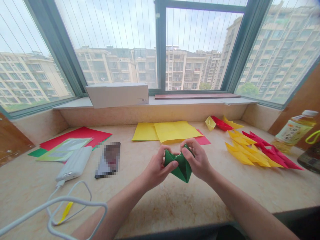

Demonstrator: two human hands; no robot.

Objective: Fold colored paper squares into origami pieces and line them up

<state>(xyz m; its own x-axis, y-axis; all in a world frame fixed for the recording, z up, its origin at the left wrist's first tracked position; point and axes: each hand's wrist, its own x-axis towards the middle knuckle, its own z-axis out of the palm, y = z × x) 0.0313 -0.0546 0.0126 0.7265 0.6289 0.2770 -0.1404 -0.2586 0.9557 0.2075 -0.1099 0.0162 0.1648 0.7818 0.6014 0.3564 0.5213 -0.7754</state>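
Observation:
A folded green paper piece (180, 165) is held just above the stone counter (175, 200), in the middle of the view. My left hand (156, 168) pinches its left side with thumb and fingers closed. On the other side, my right hand (198, 160) grips the top and right edge, fingers curled over the fold. Flat yellow paper sheets (172, 130) lie just behind the hands, with a pink sheet (203, 140) partly under them.
Several folded yellow and red paper pieces (255, 148) lie at the right. Red and green sheets (75, 138), a white power bank (75, 163) with its cable (62, 203) and a blurred card (108, 160) sit left. A bottle (293, 130) stands far right; a white box (117, 95) rests on the sill.

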